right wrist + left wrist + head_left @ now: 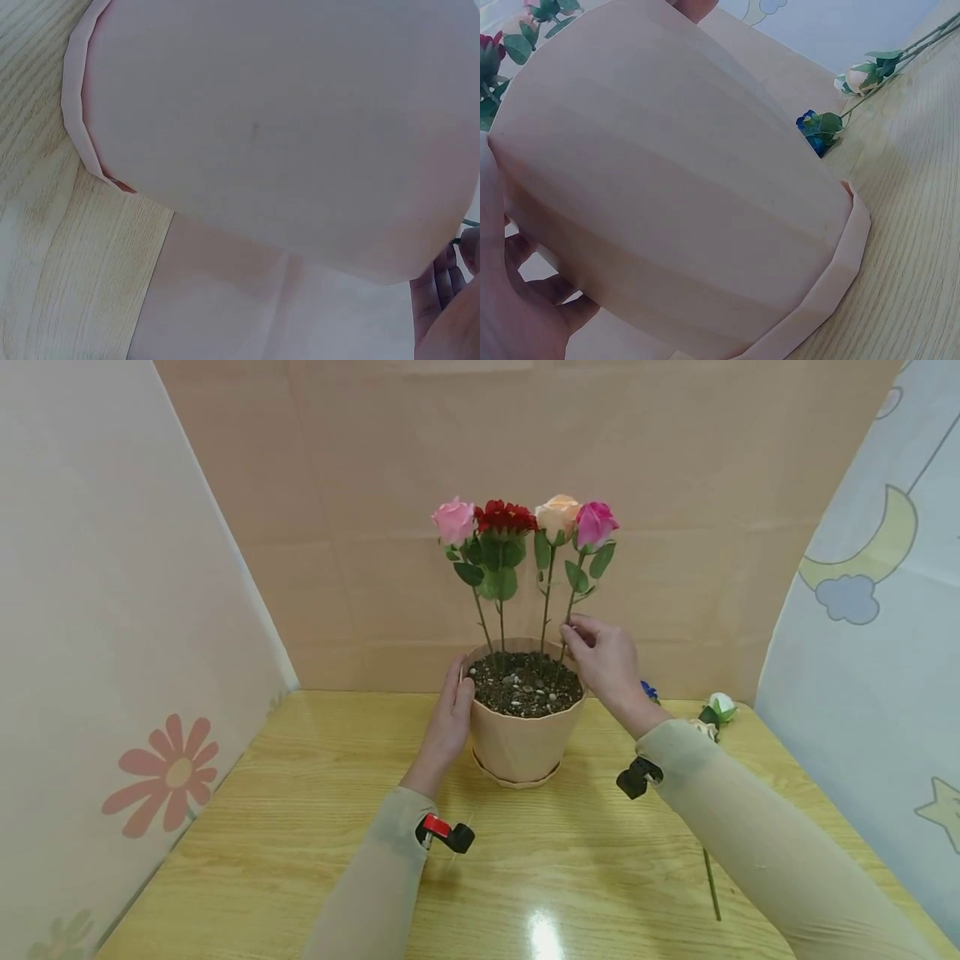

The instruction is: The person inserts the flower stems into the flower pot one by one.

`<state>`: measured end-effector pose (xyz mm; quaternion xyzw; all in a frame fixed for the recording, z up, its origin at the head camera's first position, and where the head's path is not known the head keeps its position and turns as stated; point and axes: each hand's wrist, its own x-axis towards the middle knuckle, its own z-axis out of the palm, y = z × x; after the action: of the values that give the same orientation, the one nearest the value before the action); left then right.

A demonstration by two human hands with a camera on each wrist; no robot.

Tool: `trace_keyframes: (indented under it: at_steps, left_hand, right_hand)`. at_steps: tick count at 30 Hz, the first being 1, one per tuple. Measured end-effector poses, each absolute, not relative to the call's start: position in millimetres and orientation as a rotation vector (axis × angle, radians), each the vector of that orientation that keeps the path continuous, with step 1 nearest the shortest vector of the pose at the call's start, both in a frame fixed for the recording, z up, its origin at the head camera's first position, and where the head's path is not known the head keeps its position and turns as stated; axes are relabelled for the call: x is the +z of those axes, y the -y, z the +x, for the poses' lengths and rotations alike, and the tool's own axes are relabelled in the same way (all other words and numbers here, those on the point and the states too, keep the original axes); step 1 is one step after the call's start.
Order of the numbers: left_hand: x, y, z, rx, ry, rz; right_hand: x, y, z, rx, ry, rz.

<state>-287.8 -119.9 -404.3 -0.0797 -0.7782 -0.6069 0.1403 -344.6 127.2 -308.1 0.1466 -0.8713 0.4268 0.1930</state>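
A pale pink flower pot (521,743) filled with dark soil and pebbles (525,687) stands on its saucer (517,783). My left hand (450,706) holds the pot's left rim, its thumb on the near side; in the left wrist view, the fingers (551,292) lie along the outer wall. With thumb and fingertips, my right hand (603,660) pinches the lower stem of a magenta rose (596,525) at the pot's right. Also upright in the soil are a light pink rose (454,521), a dark red flower (505,517) and a peach rose (557,516).
On the table's right lie a white rose (722,705), a cream flower (703,727) partly behind the sleeve, and a blue flower (649,691). A green stem (711,885) shows below the right forearm. Backdrop panels border the wooden table (315,827).
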Motion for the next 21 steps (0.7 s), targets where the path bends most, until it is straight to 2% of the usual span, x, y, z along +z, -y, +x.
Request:
trace_keyframes:
  at_steps: [21]
  left_hand:
    - [-403.7,118.5,-285.7,-1.743,2.256,-0.21]
  right_hand:
    - [-313.3,-125.6,-342.4,1.325,2.403,0.396]
